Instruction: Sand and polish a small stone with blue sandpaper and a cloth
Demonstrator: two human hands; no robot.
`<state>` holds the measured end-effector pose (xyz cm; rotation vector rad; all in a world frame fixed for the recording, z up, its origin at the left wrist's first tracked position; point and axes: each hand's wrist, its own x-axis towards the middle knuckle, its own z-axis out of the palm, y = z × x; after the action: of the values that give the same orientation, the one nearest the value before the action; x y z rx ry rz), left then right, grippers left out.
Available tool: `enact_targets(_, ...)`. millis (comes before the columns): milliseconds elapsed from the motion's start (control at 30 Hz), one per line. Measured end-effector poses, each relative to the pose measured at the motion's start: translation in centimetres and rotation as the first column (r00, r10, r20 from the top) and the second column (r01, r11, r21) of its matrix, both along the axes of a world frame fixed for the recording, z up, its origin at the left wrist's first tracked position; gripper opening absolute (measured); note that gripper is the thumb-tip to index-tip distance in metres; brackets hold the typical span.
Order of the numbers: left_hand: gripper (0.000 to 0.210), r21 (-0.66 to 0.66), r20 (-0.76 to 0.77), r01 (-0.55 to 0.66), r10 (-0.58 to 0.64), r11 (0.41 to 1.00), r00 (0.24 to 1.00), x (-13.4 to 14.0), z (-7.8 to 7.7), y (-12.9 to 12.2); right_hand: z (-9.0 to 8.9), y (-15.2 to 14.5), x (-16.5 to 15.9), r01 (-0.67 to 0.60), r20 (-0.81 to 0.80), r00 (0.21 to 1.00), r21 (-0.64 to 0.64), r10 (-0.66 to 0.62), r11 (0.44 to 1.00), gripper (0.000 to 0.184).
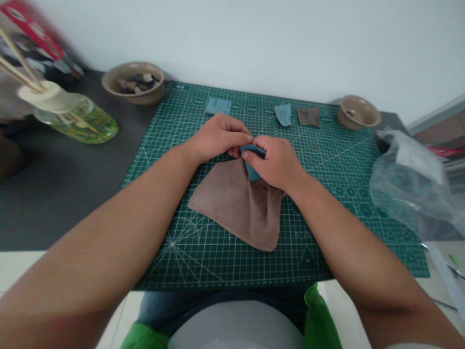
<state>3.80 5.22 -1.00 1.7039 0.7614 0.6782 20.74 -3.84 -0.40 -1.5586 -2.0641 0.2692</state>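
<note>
A brown piece of leather (pixel 225 189), suede-like with a fold down its right part, lies on the green cutting mat (pixel 225 269). My left hand (pixel 221 135) is closed at its far edge, thumb and fingertips pinching there; the exact grip is partly hidden. Between the thumb and fingers of my right hand (pixel 279 160) is a folded blue piece of sandpaper (pixel 253 170), pressed against the leather's far edge. Both hands nearly touch at the fingertips. Part of the leather is hidden under my right hand.
Blue sheet pieces (pixel 218 105) (pixel 283 115) and a brown-grey piece (pixel 308 116) lie along the mat's back. A bowl of small scraps (pixel 134 97) stands back left, another bowl (pixel 358 118) back right. Left is a reed diffuser bottle (pixel 78 118); right, a clear plastic bag (pixel 410 179).
</note>
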Motion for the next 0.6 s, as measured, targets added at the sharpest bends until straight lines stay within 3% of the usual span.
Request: enact_targets(600, 0.014, 0.007, -0.03, -0.017, 0.017, 1.0, 0.999, 0.04, 0.16, -0.02, 0.02, -0.01, -0.03, 0.0, -0.001, 1.0, -0.015, 0.0, 1.0, 0.024)
